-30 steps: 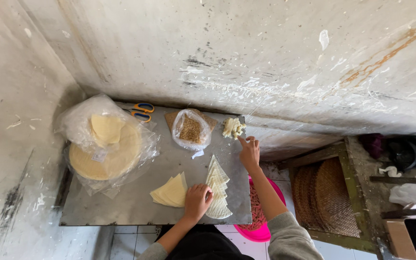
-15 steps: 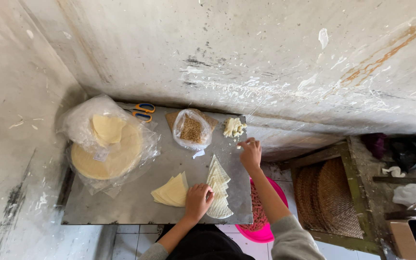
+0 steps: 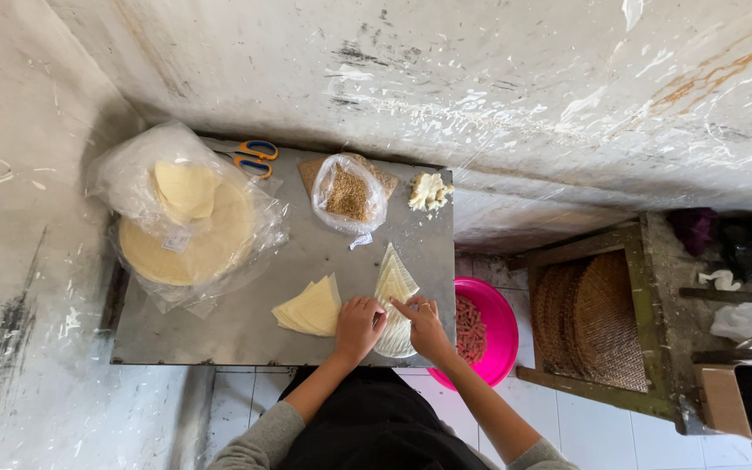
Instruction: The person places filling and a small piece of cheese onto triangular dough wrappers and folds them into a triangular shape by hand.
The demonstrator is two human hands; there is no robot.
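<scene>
A grey metal table (image 3: 219, 335) stands in the corner of a rough, paint-streaked concrete room, viewed from directly above. At the near edge, both hands meet over a fanned row of pale triangular wrappers (image 3: 393, 287). The left hand (image 3: 357, 324) lies flat with fingers together, pressing on the near end of the row; the right hand (image 3: 426, 324) rests beside it with the forefinger extended onto the same sheet, the other fingers curled, gripping nothing that can be seen. Judged from this, the step in hand is the working or folding of a single wrapper, not yet closed. The next move calls for a light, even touch, as the sheets look thin and liable to tear. Just left of the hands lies a second stack of triangular wrappers (image 3: 311, 306). Beyond the table's right edge, near the right hand, sits a pink basin (image 3: 502, 335) holding reddish pieces. Farther back stand a clear bag of brown crumbs (image 3: 348, 193), a lump of pale filling (image 3: 429, 190), a plastic-wrapped stack of round sheets (image 3: 186, 231) and, by the wall, orange-and-blue scissors (image 3: 252, 157).
</scene>
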